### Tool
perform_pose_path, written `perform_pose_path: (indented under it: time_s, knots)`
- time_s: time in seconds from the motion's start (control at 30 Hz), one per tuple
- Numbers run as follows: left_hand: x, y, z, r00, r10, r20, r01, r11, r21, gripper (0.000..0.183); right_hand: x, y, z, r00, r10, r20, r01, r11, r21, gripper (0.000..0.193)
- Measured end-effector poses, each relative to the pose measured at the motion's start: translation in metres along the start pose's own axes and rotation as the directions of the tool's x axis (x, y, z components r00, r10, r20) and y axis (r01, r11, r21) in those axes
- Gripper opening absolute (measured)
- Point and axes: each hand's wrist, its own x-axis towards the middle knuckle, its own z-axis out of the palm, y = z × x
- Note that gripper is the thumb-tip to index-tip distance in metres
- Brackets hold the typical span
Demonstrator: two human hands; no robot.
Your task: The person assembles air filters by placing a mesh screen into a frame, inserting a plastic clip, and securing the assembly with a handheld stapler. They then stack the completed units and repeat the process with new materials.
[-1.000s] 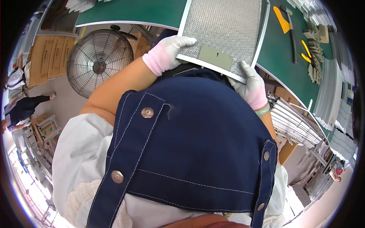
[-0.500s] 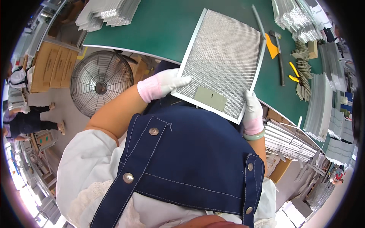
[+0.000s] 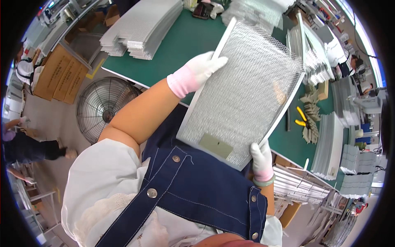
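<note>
I hold up a rectangular metal mesh filter panel point(image 3: 247, 82), tilted, with pale metal framing along its sides and near edge. Bare, jagged mesh shows at its far edge. A small grey-green plate point(image 3: 216, 145) sits at the panel's near end. Gloved in white with a pink cuff, my left hand point(image 3: 205, 68) is closed on the left frame edge, around the middle. My right hand point(image 3: 261, 158), gloved alike, grips the near right corner. A loose-looking metal strip point(image 3: 302, 39) sticks out past the far right corner; how it joins the frame is unclear.
Stacked mesh sheets point(image 3: 144, 26) lie on the green table point(image 3: 189, 39). Yellow-handled pliers point(image 3: 301, 117) rest beside a pile of small grey-green pieces point(image 3: 310, 117) on the right. Metal strips point(image 3: 327, 146) are stacked there too. A floor fan point(image 3: 108, 113) stands at left.
My left hand has slid farther up the panel's left edge. The panel is raised closer and shifted left, its near end lower in view. The right hand stays at the near right corner.
</note>
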Motion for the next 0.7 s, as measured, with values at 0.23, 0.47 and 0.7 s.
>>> perform_pose_path:
  time_s: [0.23, 0.47, 0.7]
  knots:
    - [0.044, 0.026, -0.015, 0.987, 0.142, 0.069, -0.128, 0.976, -0.178, 0.043, 0.007, -0.018, -0.003, 0.997, -0.038, 0.071, 0.046, 0.993, -0.111, 0.052]
    - [0.031, 0.063, -0.002, 0.992, 0.111, -0.061, -0.124, 0.947, -0.295, 0.037, 0.012, -0.032, -0.006, 0.992, -0.059, 0.108, 0.072, 0.989, -0.126, 0.051]
    - [0.052, 0.061, -0.020, 0.958, 0.219, -0.184, -0.203, 0.974, 0.105, 0.035, 0.007, -0.037, -0.006, 0.985, -0.132, 0.110, 0.155, 0.958, -0.241, 0.051]
